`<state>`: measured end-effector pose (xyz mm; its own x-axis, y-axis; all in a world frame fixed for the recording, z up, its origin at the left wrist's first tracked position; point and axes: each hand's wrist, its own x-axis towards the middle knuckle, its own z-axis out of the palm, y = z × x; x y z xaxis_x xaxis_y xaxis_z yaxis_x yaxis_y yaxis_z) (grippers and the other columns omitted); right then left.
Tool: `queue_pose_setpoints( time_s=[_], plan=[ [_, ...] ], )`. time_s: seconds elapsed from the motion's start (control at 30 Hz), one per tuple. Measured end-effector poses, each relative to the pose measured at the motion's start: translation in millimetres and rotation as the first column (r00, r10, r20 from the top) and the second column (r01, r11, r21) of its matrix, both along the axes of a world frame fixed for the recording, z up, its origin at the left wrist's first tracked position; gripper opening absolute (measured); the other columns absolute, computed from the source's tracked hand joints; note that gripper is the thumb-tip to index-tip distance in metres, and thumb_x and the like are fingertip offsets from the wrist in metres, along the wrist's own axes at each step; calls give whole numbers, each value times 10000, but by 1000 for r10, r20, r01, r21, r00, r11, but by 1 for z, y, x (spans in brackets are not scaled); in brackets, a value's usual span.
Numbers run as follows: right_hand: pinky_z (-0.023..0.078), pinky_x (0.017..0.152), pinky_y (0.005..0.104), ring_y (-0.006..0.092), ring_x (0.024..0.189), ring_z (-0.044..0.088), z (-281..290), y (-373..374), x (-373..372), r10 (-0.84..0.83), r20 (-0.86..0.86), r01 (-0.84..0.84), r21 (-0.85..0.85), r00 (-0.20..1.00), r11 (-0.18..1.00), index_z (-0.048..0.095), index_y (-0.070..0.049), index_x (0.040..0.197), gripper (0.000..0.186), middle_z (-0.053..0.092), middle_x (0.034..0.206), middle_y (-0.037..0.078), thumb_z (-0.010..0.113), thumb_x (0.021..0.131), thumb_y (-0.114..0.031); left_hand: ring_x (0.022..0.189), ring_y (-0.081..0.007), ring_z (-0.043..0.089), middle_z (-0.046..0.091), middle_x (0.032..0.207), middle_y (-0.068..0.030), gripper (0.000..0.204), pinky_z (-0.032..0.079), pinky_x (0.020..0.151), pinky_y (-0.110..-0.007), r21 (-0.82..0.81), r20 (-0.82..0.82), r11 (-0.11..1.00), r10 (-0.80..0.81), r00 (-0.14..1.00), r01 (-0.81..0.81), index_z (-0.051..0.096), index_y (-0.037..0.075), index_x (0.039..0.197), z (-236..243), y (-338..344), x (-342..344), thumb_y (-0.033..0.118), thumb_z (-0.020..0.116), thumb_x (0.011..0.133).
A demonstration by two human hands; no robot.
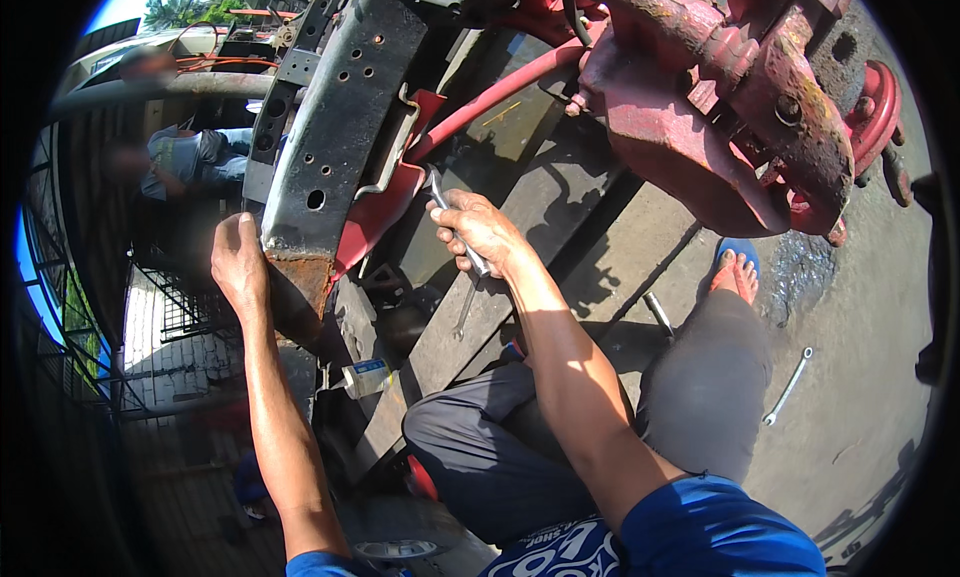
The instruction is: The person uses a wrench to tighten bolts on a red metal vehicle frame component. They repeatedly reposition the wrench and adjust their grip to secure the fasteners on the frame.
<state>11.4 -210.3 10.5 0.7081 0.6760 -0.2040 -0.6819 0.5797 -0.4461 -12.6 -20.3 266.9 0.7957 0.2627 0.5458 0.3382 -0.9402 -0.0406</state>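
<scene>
A black steel chassis rail (330, 137) with several round holes slants through the upper left, its lower end rusty. At the rail's left edge is my left hand (240, 264), fingers bent and pressed together; whatever they may pinch is hidden. My right hand (478, 233) is closed around a silver wrench (437, 190), its head pointing up beside a red bracket (380, 212) fixed to the rail. Below that hand, a second, thinner wrench (464, 312) lies on a dark wooden beam (440, 342).
Red-painted axle parts (690, 127) fill the upper right, joined by a red rod (500, 97). On the concrete floor lie a combination wrench (788, 387) and a short metal tube (659, 315). A small bottle (368, 378) rests by the beam. Another person (185, 162) is beyond the rail.
</scene>
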Motion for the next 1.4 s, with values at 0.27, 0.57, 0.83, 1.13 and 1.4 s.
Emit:
queue_pose_setpoints(
  time_s=[0.27, 0.57, 0.83, 1.13, 1.4],
  plan=[
    [378, 439, 239, 48, 545, 419, 6, 26, -19, -110, 28, 110, 5, 993, 994, 479, -91, 1368, 342, 468, 759, -17, 531, 1045, -188, 1036, -336, 691, 722, 1077, -230, 458, 488, 944, -406, -40, -43, 999, 23, 999, -25, 701, 4, 1160, 1, -5, 2, 409, 583, 983],
    [388, 416, 229, 42, 534, 414, 6, 61, -35, -254, -28, 255, 92, 967, 962, 367, -133, 1477, 448, 459, 764, -15, 519, 1063, -217, 941, -279, 693, 733, 986, -228, 539, 493, 905, -389, -134, -134, 990, 36, 990, -54, 703, -35, 1143, 3, -3, 4, 462, 552, 1002],
    [370, 400, 217, 36, 510, 381, 5, 66, -35, -262, -2, 262, 42, 965, 964, 339, -159, 1515, 489, 448, 752, -21, 520, 1066, -228, 955, -301, 701, 734, 979, -234, 559, 497, 899, -410, -184, -198, 981, 14, 980, -51, 721, -10, 1128, 4, 7, 9, 502, 538, 996],
    [352, 396, 219, 39, 501, 386, 8, 75, -39, -345, -20, 344, -13, 939, 939, 407, -121, 1440, 430, 441, 719, -27, 540, 1050, -242, 1095, -367, 695, 732, 1086, -252, 623, 485, 982, -427, -191, -226, 980, 13, 974, -57, 727, 19, 1192, 3, 20, 14, 556, 510, 962],
    [369, 420, 252, 69, 487, 389, 19, 82, -44, -91, -104, 67, -220, 990, 973, 598, -52, 979, 355, 441, 655, -32, 564, 1044, -400, 1106, -359, 666, 708, 1140, -255, 627, 468, 991, -428, -208, -280, 973, 34, 959, -95, 708, -5, 1209, 4, 12, 15, 529, 474, 978]
  ],
)
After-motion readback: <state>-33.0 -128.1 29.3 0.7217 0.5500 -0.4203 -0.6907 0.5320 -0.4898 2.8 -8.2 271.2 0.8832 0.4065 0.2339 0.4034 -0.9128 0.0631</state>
